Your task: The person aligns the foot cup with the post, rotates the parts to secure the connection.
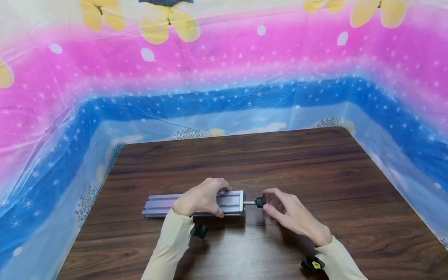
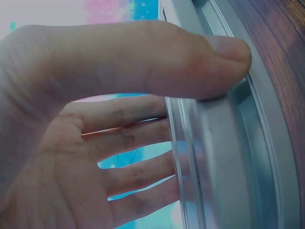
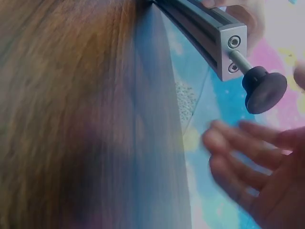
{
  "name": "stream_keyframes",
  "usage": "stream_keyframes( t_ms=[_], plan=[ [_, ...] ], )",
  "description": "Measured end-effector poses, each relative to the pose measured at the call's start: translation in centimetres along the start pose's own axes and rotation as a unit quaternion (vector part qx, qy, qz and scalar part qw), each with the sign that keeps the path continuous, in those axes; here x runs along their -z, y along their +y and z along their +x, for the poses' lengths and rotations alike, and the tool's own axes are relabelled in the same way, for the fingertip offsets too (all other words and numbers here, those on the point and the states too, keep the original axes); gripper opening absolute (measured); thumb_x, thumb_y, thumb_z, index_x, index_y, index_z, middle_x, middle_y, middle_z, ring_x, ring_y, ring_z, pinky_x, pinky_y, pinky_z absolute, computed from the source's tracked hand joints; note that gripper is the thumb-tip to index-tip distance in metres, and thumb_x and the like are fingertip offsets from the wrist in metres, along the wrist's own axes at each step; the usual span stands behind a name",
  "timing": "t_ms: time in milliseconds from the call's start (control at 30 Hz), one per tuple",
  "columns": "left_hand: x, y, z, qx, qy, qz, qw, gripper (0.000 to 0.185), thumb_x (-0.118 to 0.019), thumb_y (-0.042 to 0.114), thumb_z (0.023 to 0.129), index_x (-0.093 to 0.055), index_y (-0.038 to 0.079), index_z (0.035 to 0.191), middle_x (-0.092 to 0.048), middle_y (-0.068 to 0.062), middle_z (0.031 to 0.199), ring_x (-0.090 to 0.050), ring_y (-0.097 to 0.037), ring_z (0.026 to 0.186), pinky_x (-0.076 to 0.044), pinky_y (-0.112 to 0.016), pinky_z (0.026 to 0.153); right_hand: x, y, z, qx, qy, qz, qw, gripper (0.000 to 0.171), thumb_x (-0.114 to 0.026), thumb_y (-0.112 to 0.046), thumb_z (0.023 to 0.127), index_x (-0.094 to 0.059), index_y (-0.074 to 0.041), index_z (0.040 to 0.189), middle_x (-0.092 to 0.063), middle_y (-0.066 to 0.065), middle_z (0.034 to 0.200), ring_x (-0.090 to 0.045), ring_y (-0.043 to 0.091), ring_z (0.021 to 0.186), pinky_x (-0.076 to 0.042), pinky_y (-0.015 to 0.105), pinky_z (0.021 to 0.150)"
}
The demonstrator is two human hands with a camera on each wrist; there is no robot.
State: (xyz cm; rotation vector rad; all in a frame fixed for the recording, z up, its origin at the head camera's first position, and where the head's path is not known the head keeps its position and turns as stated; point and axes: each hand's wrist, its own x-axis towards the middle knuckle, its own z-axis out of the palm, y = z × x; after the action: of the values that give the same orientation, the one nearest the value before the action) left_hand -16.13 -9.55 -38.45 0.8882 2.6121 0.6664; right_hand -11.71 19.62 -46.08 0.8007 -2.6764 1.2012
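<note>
Around you hangs a plastic sheet [image 1: 224,66] banded in pink and blue, with yellow flowers along its top edge, cut off by the frame. Your dark wooden bench [image 1: 280,163] carries a long silver metal rail [image 1: 161,204] with grooves along its length, lying flat near the front edge, a little left of centre. Its right end has a flat cap with two screw heads, and a thin metal rod sticks out of it, ending in a black knob [image 3: 264,91].

Your left hand [image 1: 201,198] grips the rail from above, thumb pressed on the near face and fingers wrapped over the far side, hiding the rail's middle. Your right hand [image 1: 290,216] is right beside the knob with fingers relaxed and spread; the wrist view shows them blurred and apart from it.
</note>
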Motion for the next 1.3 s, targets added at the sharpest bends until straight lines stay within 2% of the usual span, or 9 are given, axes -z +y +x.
stream_keyframes(
  t_ms=[67, 133, 200, 333, 533, 833, 1033, 1300],
  plan=[
    [0.0, -0.1, 0.0, 0.000, 0.000, 0.002, 1.0000, 0.062, -0.092, 0.009, 0.067, -0.066, 0.002, 0.123, -0.066, -0.010, 0.121, -0.059, -0.019, 0.099, -0.053, -0.038, 0.086, 0.1, 0.0, -0.1, 0.024, 0.001, 0.015, 1.000, 0.051, -0.073, -0.027, 0.094, -0.054, -0.017, 0.140, -0.070, -0.003, 0.101, -0.064, 0.001, 0.076, -0.053, 0.024, 0.064],
    [0.0, -0.1, -0.1, 0.001, 0.000, 0.003, 1.0000, 0.062, -0.092, 0.009, 0.068, -0.065, 0.002, 0.123, -0.065, -0.010, 0.122, -0.059, -0.019, 0.100, -0.052, -0.038, 0.086, 0.1, 0.1, -0.1, 0.052, 0.007, 0.016, 0.998, 0.060, -0.079, -0.024, 0.089, -0.052, -0.019, 0.142, -0.068, -0.004, 0.107, -0.064, 0.002, 0.078, -0.054, 0.025, 0.063],
    [-0.1, -0.2, -0.1, 0.002, 0.000, 0.004, 1.0000, 0.062, -0.092, 0.010, 0.068, -0.065, 0.002, 0.123, -0.065, -0.010, 0.122, -0.059, -0.019, 0.100, -0.052, -0.038, 0.087, 0.0, 0.1, -0.1, 0.076, 0.015, 0.014, 0.997, 0.059, -0.080, -0.019, 0.088, -0.054, -0.019, 0.140, -0.068, -0.005, 0.108, -0.064, 0.002, 0.080, -0.054, 0.025, 0.063],
    [-0.1, -0.4, -0.2, 0.000, 0.002, 0.005, 1.0000, 0.062, -0.092, 0.009, 0.067, -0.065, 0.002, 0.123, -0.066, -0.010, 0.121, -0.059, -0.018, 0.099, -0.052, -0.038, 0.086, -0.1, 0.0, 0.1, 0.092, 0.021, 0.014, 0.995, 0.048, -0.077, -0.014, 0.090, -0.059, -0.015, 0.134, -0.066, -0.008, 0.099, -0.061, -0.001, 0.077, -0.055, 0.025, 0.064],
    [-0.2, -0.4, -0.3, -0.003, 0.002, 0.003, 1.0000, 0.062, -0.092, 0.009, 0.067, -0.066, 0.002, 0.123, -0.066, -0.010, 0.122, -0.060, -0.018, 0.100, -0.052, -0.038, 0.086, -0.2, -0.2, 0.2, 0.077, 0.021, 0.027, 0.996, 0.034, -0.072, -0.016, 0.094, -0.063, -0.009, 0.127, -0.067, -0.007, 0.091, -0.061, 0.000, 0.075, -0.054, 0.024, 0.062],
    [-0.2, -0.3, -0.3, -0.005, 0.002, 0.006, 1.0000, 0.063, -0.092, 0.009, 0.067, -0.066, 0.002, 0.123, -0.066, -0.010, 0.123, -0.060, -0.019, 0.100, -0.053, -0.038, 0.086, -0.4, -0.4, 0.4, 0.034, 0.023, 0.017, 0.999, 0.014, -0.067, -0.022, 0.098, -0.068, -0.014, 0.110, -0.066, -0.011, 0.081, -0.057, -0.002, 0.068, -0.050, 0.021, 0.058],
    [-0.2, -0.2, -0.2, -0.002, 0.002, 0.008, 1.0000, 0.063, -0.092, 0.009, 0.068, -0.065, 0.002, 0.124, -0.066, -0.010, 0.123, -0.060, -0.019, 0.100, -0.052, -0.039, 0.087, -0.4, -0.6, 0.5, 0.016, 0.029, -0.002, 0.999, 0.010, -0.064, -0.023, 0.100, -0.067, -0.014, 0.101, -0.067, -0.010, 0.078, -0.056, -0.003, 0.065, -0.049, 0.021, 0.057],
    [0.0, -0.1, -0.3, -0.006, 0.008, 0.002, 1.0000, 0.061, -0.091, 0.009, 0.068, -0.065, 0.003, 0.122, -0.066, -0.009, 0.119, -0.058, -0.018, 0.099, -0.052, -0.037, 0.086, -0.6, -0.9, 0.8, -0.006, 0.045, -0.012, 0.999, 0.015, -0.062, -0.027, 0.101, -0.064, -0.020, 0.088, -0.057, -0.018, 0.068, -0.052, -0.001, 0.058, -0.045, 0.021, 0.053]
  ],
)
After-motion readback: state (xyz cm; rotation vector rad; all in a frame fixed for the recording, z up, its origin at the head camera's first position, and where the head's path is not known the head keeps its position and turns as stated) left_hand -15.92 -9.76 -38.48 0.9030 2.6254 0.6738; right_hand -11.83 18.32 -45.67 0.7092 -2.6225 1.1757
